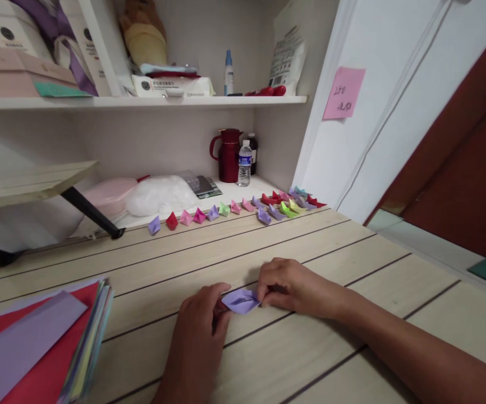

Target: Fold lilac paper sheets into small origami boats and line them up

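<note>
A small folded purple paper piece [240, 301] lies low over the wooden table [293, 348], held from both sides. My left hand [198, 331] pinches its left end with fingers closed. My right hand [289, 285] pinches its right end, fingers curled together. Along the table's far edge runs a row of several finished folded paper boats [234, 209] in purple, red, pink, green and blue.
A stack of coloured paper sheets [36, 348] lies at the near left. Behind the table stand a dark red jug [228, 155], a water bottle [245, 164] and a white plastic bag [159, 194]. A shelf [142, 102] above carries boxes and bottles. A pink sticky note [344, 93] hangs at right.
</note>
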{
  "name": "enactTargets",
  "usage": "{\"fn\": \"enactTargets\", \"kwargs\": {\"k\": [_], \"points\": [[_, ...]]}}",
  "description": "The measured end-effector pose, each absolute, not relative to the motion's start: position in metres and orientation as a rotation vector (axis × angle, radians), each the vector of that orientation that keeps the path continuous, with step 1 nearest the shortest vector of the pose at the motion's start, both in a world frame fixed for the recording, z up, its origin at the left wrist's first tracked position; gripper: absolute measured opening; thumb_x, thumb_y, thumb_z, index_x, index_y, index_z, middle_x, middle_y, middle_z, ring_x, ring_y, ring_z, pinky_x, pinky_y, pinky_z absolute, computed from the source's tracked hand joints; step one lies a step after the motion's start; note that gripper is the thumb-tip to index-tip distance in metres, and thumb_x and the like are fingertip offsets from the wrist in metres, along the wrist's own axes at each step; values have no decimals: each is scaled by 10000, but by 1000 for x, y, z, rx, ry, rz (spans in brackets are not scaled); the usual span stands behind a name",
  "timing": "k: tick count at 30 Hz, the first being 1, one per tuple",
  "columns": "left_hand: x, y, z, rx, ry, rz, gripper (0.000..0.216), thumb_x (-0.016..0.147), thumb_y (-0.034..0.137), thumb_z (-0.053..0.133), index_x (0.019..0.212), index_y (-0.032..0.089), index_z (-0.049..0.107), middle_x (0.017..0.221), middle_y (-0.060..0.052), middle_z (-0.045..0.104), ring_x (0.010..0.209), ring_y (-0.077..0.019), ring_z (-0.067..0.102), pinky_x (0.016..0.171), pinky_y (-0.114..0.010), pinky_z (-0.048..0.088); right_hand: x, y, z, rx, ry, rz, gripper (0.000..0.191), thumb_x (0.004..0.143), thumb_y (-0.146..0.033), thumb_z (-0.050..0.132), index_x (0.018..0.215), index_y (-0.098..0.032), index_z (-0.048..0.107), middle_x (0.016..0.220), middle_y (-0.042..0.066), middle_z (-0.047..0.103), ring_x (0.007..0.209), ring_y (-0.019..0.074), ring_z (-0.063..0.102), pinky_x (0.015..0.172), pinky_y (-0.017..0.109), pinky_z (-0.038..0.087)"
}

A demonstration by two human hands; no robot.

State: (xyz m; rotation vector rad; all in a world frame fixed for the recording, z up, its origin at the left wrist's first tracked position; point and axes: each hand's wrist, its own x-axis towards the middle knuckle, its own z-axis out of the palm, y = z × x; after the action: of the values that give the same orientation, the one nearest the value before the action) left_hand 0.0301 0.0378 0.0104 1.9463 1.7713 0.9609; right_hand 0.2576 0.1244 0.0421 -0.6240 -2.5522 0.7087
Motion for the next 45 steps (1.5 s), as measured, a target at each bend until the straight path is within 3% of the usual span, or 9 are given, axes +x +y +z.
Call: {"fn": "enactTargets", "kwargs": {"k": [8,12,17,20,23,26,34,37,45], "points": [[27,42,7,1853,1720,917,354,828,200,499,1153,238,634,872,-28,669,824,-215,627,817,-433,487,260,129,40,-648,-2547,730,161,856,-168,711,1012,-203,693,844,10,688,798,139,637,755,236,479],[28,43,8,1864,1725,931,305,822,221,519,1096,241,652,826,-20,671,801,-213,632,796,-411,492,260,129,40,-635,-2542,748,107,868,-193,705,974,-192,693,860,23,692,788,137,638,737,234,480],[29,41,10,1913,1724,965,260,826,212,526,1049,257,653,785,3,665,741,-178,632,758,-357,502,261,126,38,-668,-2533,733,204,849,-337,745,991,-203,684,720,-25,616,671,120,585,643,211,445],[29,39,9,1961,1730,1027,287,816,178,527,1060,272,647,819,8,658,737,-168,632,752,-353,509,260,127,38,-789,-2486,750,142,869,-323,715,917,-193,685,685,-29,615,605,110,558,575,200,410],[30,37,8,2011,1761,1012,332,775,127,560,1056,277,654,834,9,662,740,-175,633,741,-362,508,259,128,40,-821,-2448,783,89,904,-256,653,912,-183,705,782,10,685,682,128,613,638,212,449],[33,35,7,2080,1741,965,362,736,121,634,1066,268,646,779,28,663,704,-173,624,719,-355,500,259,129,43,-755,-2430,796,148,908,-213,638,1032,-188,716,900,43,704,792,146,643,738,235,478],[31,34,-1,2142,1797,982,398,751,122,641,1111,287,610,827,33,655,717,-167,615,675,-324,486,261,125,40,-709,-2398,1025,211,814,-181,744,1010,-196,670,839,-12,620,694,106,561,601,191,438],[31,33,-1,2205,1765,986,376,765,121,633,1097,297,613,812,40,655,724,-171,621,680,-324,491,257,124,36,-656,-2479,882,258,801,-171,765,1037,-221,675,805,-30,593,715,111,553,633,198,431],[33,31,4,2448,1660,882,270,839,194,645,1087,294,606,810,31,678,736,-169,638,663,-291,506,248,117,36,-582,-2477,809,164,774,-133,788,871,-194,671,706,-50,620,690,104,573,770,230,436]]}}
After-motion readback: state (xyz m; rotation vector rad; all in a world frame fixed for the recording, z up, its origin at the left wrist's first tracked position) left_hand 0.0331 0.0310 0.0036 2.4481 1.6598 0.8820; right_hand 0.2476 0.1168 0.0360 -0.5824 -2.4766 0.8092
